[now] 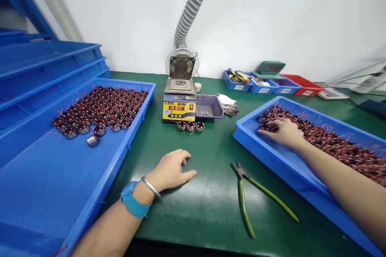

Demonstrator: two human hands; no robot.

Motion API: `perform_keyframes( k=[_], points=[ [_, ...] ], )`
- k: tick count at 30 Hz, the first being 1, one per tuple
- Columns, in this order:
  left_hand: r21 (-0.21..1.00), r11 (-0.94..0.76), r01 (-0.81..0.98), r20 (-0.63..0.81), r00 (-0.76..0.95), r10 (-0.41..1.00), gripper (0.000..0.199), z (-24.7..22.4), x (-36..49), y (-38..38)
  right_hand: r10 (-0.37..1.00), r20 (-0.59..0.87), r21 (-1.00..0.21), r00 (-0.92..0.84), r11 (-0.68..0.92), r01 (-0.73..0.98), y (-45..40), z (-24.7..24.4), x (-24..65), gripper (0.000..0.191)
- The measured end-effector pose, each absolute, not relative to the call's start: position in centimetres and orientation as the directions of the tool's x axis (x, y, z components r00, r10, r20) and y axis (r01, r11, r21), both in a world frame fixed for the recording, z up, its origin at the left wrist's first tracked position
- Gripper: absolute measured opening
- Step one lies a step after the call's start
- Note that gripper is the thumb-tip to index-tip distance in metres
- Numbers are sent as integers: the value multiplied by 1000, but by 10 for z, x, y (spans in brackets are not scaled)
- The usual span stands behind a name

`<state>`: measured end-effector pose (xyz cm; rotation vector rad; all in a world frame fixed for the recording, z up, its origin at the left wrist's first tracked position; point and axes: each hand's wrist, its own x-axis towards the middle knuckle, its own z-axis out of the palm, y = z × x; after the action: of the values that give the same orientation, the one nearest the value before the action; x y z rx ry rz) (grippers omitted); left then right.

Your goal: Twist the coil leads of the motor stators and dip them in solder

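On the green tabletop [211,217] rests my left hand [174,170], fingers apart and holding nothing. My right hand [285,131] reaches into the right blue tray [259,150], its fingers curled round a small motor part with red wires, partly hidden by the hand. Many such parts [334,140] fill that tray. Three wired metal parts [190,126] stand in a row before a yellow and blue heating unit [179,109]. Green-handled cutters [243,174] lie open between my hands. The left blue tray [81,172] holds many more parts [105,106], one lying on its side.
A fan [182,67] and a grey hose [193,8] rise above the unit. Beside it sit a purple tray [218,106] and gloves [230,109]. Small blue bins [238,86] and a red bin [304,84] line the wall. Stacked blue trays [54,64] stand at left.
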<state>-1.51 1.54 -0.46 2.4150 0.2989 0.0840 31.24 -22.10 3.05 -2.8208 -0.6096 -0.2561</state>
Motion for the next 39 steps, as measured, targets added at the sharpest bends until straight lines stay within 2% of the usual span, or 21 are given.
perform_keyframes(
  k=[5, 8, 11, 13, 16, 17, 19, 21, 27, 30, 32, 36, 39],
  points=[
    [702, -681, 209, -36, 965, 259, 36, -5, -13, 18, 224, 259, -204, 940, -938, 279, -221, 24, 325, 40],
    [709, -672, 214, -42, 964, 262, 39, -5, -13, 18, 195, 317, -220, 928, -937, 272, -226, 38, 321, 49],
    [709, -674, 207, -33, 965, 261, 42, -6, -13, 18, 338, 430, -240, 837, -851, 467, -217, 55, 298, 53],
    [713, -672, 199, -31, 967, 254, 44, -6, -13, 18, 516, 510, -246, 688, -679, 692, -199, 55, 272, 48],
    [728, -656, 199, -43, 968, 246, 46, -6, -14, 20, 751, 451, -260, 482, -406, 876, -155, 27, 230, 35],
    [732, -651, 202, -43, 967, 252, 47, -6, -14, 21, 796, 437, -261, 419, -334, 906, -137, 13, 218, 38],
    [736, -644, 210, -34, 961, 274, 48, -6, -14, 22, 816, 452, -264, 361, -265, 928, -103, -14, 201, 52],
    [741, -636, 216, -17, 953, 304, 48, -7, -13, 24, 800, 478, -273, 363, -258, 927, -76, -32, 194, 58],
    [764, -606, 220, 38, 923, 383, 34, -5, -13, 22, 813, 446, -283, 374, -268, 921, -77, -37, 176, 33],
    [807, -554, 205, -7, 941, 339, 25, -3, -15, 15, 833, 407, -294, 375, -269, 917, -109, -36, 149, 39],
    [833, -516, 199, -42, 953, 299, 26, -1, -16, 9, 833, 411, -335, 371, -241, 911, -128, -34, 130, 39],
    [882, -409, 236, -133, 955, 263, 31, -3, -16, 0, 851, 443, -444, 281, -64, 894, -146, -26, 106, 29],
    [926, -247, 287, -220, 939, 265, 27, -6, -13, -3, 856, 462, -450, 234, -2, 893, -146, -24, 101, 27]
  ],
)
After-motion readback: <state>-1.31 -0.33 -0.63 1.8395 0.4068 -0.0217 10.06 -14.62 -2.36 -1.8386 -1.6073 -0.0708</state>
